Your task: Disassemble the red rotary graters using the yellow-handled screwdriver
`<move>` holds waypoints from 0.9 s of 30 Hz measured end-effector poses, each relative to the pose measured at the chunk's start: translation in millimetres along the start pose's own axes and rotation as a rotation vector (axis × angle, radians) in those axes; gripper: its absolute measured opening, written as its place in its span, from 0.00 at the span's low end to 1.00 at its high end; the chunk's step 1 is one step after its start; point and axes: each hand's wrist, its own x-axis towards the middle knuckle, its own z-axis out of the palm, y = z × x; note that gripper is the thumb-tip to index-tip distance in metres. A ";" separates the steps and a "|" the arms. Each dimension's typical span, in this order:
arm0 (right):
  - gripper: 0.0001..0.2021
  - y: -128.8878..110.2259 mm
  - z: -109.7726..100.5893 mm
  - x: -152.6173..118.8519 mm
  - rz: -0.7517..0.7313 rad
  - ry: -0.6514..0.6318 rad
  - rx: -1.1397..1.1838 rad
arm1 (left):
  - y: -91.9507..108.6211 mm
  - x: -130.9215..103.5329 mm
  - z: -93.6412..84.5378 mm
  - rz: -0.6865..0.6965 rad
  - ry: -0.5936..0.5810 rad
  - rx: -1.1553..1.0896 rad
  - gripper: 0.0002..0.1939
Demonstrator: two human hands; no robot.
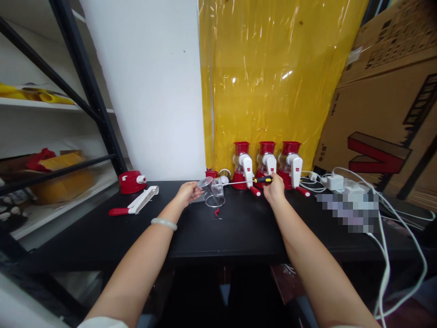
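Left hand (189,192): thumb and fingers closed on the left edge of a clear plastic housing (212,191), palm side turned toward it.
Right hand (275,187): fingers wrapped around the black-and-yellow handle of a screwdriver (263,180).
Screwdriver shaft: runs level from the right fingers toward the left ones, its tip meeting the housing's right-hand side in view; whether it sits on a screw cannot be told.
Clear housing: between the two hands, just beyond the left fingertips, its round rim lowest; whether that rim touches the black table (235,241) is unclear.
Small red piece (216,212): on the table, nearer the person than the left fingertips and to their right, with tiny thin bits beside it.
Red-and-white crank machines (271,162): three in a row, upright, just behind the right fingers.
White arm with red grip (138,205): lying left of the left fingers.
Red base (131,182): farther back on that side.
White cables (385,255): well right of the right fingers.
Yellow curtain (259,82): behind everything the fingers reach.
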 end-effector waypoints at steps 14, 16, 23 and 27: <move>0.17 5.0 4.0 -2.6 -0.055 -0.002 0.208 | -0.6 -0.5 0.6 0.002 -0.014 -0.003 0.01; 0.18 4.7 4.4 -4.4 -0.085 -0.014 0.201 | -0.6 -0.6 0.5 0.003 -0.014 -0.004 0.01; 0.17 2.9 0.5 -4.4 -0.091 -0.075 0.164 | -0.8 -1.1 0.7 0.001 -0.010 -0.003 0.01; 0.14 1.3 -0.9 -4.0 -0.097 -0.080 0.088 | -1.3 -0.8 0.6 -0.002 -0.005 -0.003 0.01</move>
